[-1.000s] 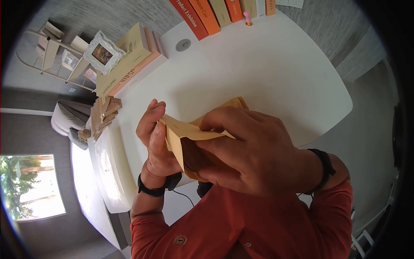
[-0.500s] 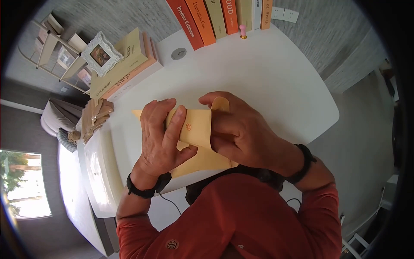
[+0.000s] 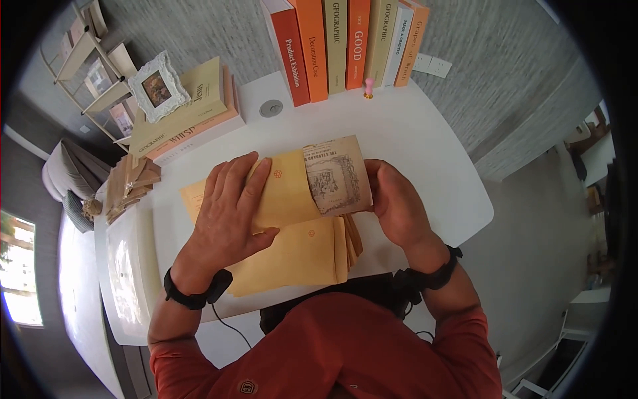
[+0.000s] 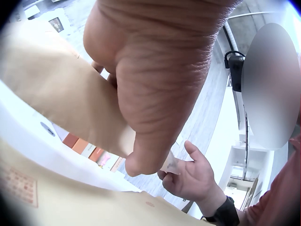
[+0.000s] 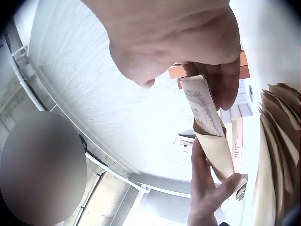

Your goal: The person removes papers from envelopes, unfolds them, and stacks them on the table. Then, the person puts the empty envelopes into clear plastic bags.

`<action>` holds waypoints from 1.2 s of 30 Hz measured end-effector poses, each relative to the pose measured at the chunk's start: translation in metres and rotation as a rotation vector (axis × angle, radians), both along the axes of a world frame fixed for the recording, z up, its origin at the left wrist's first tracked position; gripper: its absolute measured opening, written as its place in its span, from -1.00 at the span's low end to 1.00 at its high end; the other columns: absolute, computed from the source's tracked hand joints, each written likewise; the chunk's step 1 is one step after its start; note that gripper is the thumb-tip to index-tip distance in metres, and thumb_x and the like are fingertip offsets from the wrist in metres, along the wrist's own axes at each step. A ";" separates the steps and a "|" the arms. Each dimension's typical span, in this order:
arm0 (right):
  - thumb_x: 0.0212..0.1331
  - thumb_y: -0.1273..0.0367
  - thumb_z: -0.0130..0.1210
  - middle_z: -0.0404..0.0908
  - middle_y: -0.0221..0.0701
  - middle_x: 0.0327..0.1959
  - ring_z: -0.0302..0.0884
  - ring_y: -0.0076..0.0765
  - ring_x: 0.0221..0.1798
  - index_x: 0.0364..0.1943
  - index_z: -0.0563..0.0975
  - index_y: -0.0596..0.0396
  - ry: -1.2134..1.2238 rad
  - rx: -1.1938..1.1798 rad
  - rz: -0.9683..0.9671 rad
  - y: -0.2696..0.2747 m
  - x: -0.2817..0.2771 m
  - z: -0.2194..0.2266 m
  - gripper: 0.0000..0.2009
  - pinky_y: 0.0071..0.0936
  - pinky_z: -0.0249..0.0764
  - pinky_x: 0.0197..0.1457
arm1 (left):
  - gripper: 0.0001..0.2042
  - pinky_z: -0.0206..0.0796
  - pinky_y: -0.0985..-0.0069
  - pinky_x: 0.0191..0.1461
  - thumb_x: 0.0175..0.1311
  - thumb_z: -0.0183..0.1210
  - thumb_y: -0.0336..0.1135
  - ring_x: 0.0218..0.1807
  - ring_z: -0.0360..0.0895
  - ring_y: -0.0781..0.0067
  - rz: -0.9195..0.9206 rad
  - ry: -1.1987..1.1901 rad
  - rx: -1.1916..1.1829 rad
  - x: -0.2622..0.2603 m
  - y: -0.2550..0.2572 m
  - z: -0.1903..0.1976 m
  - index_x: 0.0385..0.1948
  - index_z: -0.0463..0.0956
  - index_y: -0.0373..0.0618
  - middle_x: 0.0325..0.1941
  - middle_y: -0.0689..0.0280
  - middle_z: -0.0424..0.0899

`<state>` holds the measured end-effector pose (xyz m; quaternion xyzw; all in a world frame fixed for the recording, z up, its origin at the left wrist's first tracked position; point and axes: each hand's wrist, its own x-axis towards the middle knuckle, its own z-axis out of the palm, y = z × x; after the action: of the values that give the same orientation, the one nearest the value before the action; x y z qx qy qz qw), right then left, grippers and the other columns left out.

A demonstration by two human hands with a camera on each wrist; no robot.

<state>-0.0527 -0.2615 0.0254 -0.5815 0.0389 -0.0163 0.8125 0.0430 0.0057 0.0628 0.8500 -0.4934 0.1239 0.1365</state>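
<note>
In the head view, my left hand (image 3: 222,216) grips a yellow-brown envelope (image 3: 289,199), fingers across its face and thumb at the lower edge. Folded printed paper (image 3: 340,178) sticks out of the envelope's right end. My right hand (image 3: 402,209) touches the paper's outer edge, its fingers partly hidden. The right wrist view shows the paper (image 5: 202,103) partly inside the envelope (image 5: 217,155), with the right thumb apart from it. Beneath, more envelopes (image 3: 292,256) lie stacked on the table.
Upright books (image 3: 325,46) stand at the back, a pink-handled stamp (image 3: 369,88) in front. Stacked books (image 3: 183,123) with a white picture frame (image 3: 159,90) are at back left. Brown packets (image 3: 133,183) and a clear-wrapped roll (image 3: 129,279) lie left on the white table (image 3: 432,153).
The envelope has come down flatter above the stack, its printed face upward. My right hand has moved from its mouth to the right, and the printed paper now shows between hand and envelope.
</note>
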 end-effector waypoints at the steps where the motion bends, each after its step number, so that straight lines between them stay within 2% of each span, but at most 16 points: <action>1: 0.50 0.23 -0.06 0.63 -0.31 -0.02 0.57 -0.53 -0.01 0.13 0.50 0.34 0.025 -0.032 -0.011 0.001 0.000 0.004 -0.60 -0.43 0.56 0.09 | 0.08 0.17 0.00 0.44 -0.34 0.53 -0.29 0.34 0.30 -0.19 0.002 0.011 0.016 0.001 -0.001 0.000 0.44 0.16 -0.19 0.36 -0.04 0.31; 4: 0.49 0.25 0.00 0.67 -0.38 -0.11 0.61 -0.55 -0.09 0.11 0.53 0.27 -0.109 -0.184 -0.004 -0.007 0.012 -0.024 -0.65 -0.42 0.62 0.00 | 0.05 0.12 0.06 0.46 -0.30 0.52 -0.23 0.35 0.29 -0.11 -0.029 0.040 0.062 0.015 -0.007 0.007 0.42 0.18 -0.24 0.33 -0.03 0.33; 7: 0.46 0.28 0.06 0.70 -0.40 -0.14 0.65 -0.54 -0.12 0.09 0.56 0.20 -0.028 -0.128 -0.214 -0.026 0.015 -0.023 -0.70 -0.46 0.64 -0.08 | 0.04 0.14 0.12 0.45 -0.29 0.50 -0.25 0.33 0.31 -0.08 0.053 0.074 0.065 0.047 0.004 0.001 0.42 0.18 -0.22 0.32 0.00 0.35; 8: 0.46 0.26 0.08 0.72 -0.39 -0.10 0.67 -0.53 -0.15 0.09 0.57 0.18 -0.033 -0.055 -0.276 -0.028 0.015 -0.017 -0.69 -0.47 0.64 -0.16 | 0.03 0.13 0.14 0.46 -0.26 0.48 -0.25 0.33 0.32 -0.09 0.071 0.079 0.049 0.059 0.010 -0.006 0.44 0.17 -0.18 0.32 0.02 0.37; 11: 0.44 0.26 0.11 0.72 -0.36 -0.08 0.69 -0.49 -0.17 0.08 0.57 0.16 -0.023 0.116 -0.262 -0.046 0.014 -0.023 -0.70 -0.47 0.64 -0.19 | 0.02 0.11 0.14 0.47 -0.23 0.47 -0.23 0.34 0.31 -0.08 0.131 0.127 0.100 0.086 0.022 -0.024 0.45 0.16 -0.14 0.32 0.02 0.36; 12: 0.44 0.27 0.12 0.73 -0.36 -0.09 0.70 -0.48 -0.18 0.06 0.58 0.15 -0.007 0.125 -0.268 -0.049 0.013 -0.028 -0.72 -0.47 0.64 -0.19 | 0.03 0.10 0.13 0.47 -0.22 0.50 -0.17 0.35 0.30 -0.09 0.143 0.153 0.140 0.089 0.024 -0.030 0.45 0.16 -0.10 0.35 0.03 0.35; 15: 0.43 0.25 0.14 0.73 -0.35 -0.10 0.70 -0.47 -0.18 0.03 0.58 0.16 0.055 0.129 -0.217 -0.049 0.006 -0.035 -0.72 -0.47 0.64 -0.17 | 0.03 0.13 0.11 0.51 -0.22 0.55 -0.24 0.43 0.27 -0.11 0.159 0.080 0.160 0.078 0.018 -0.034 0.46 0.18 -0.05 0.43 0.04 0.30; 18: 0.40 0.23 0.19 0.73 -0.34 -0.12 0.70 -0.46 -0.16 0.00 0.59 0.18 0.028 0.268 -0.062 -0.056 0.008 -0.053 -0.71 -0.47 0.64 -0.12 | -0.04 0.20 0.10 0.47 -0.15 0.55 -0.27 0.42 0.29 -0.09 -0.001 0.113 0.009 0.048 -0.005 -0.010 0.44 0.23 -0.01 0.43 0.05 0.30; 21: 0.37 0.22 0.24 0.73 -0.32 -0.13 0.70 -0.43 -0.14 -0.04 0.60 0.20 0.063 0.295 -0.163 -0.037 0.014 -0.050 -0.69 -0.46 0.64 -0.06 | -0.13 0.32 0.12 0.39 -0.09 0.51 -0.34 0.38 0.35 -0.08 -0.185 0.088 -0.128 0.027 -0.023 0.000 0.40 0.30 0.01 0.42 0.07 0.32; 27: 0.35 0.22 0.26 0.72 -0.30 -0.11 0.70 -0.41 -0.10 -0.04 0.60 0.22 0.122 0.348 -0.119 -0.030 0.016 -0.051 -0.67 -0.45 0.63 0.02 | -0.26 0.42 0.15 0.29 -0.06 0.48 -0.34 0.31 0.42 -0.04 -0.317 0.117 -0.169 0.027 -0.030 -0.010 0.31 0.42 0.02 0.36 0.09 0.40; 30: 0.36 0.21 0.25 0.71 -0.28 -0.08 0.69 -0.40 -0.06 -0.01 0.58 0.24 0.151 0.382 -0.133 -0.027 0.015 -0.044 -0.66 -0.43 0.64 0.05 | -0.29 0.44 0.15 0.26 -0.05 0.47 -0.34 0.26 0.46 -0.02 -0.300 0.112 -0.113 0.017 -0.024 -0.002 0.28 0.45 0.04 0.34 0.10 0.42; 33: 0.38 0.19 0.22 0.69 -0.26 -0.03 0.68 -0.37 -0.03 0.03 0.55 0.26 0.174 0.416 -0.112 -0.031 0.015 -0.050 -0.62 -0.40 0.63 0.07 | -0.31 0.47 0.15 0.22 -0.03 0.45 -0.35 0.18 0.53 0.00 -0.404 -0.023 -0.165 0.013 -0.020 -0.004 0.28 0.46 0.06 0.34 0.09 0.41; 36: 0.39 0.15 0.20 0.67 -0.24 0.01 0.68 -0.36 0.00 0.07 0.52 0.30 0.191 0.448 -0.026 -0.028 0.015 -0.044 -0.56 -0.40 0.62 0.10 | -0.45 0.52 0.20 0.15 0.02 0.41 -0.39 0.09 0.59 0.03 -0.497 -0.083 -0.169 0.008 -0.018 0.000 0.16 0.55 -0.04 0.26 0.09 0.50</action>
<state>-0.0381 -0.2893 -0.0186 -0.3850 0.1259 0.0374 0.9135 0.0510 -0.0123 0.0626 0.6827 -0.6800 0.1620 0.2129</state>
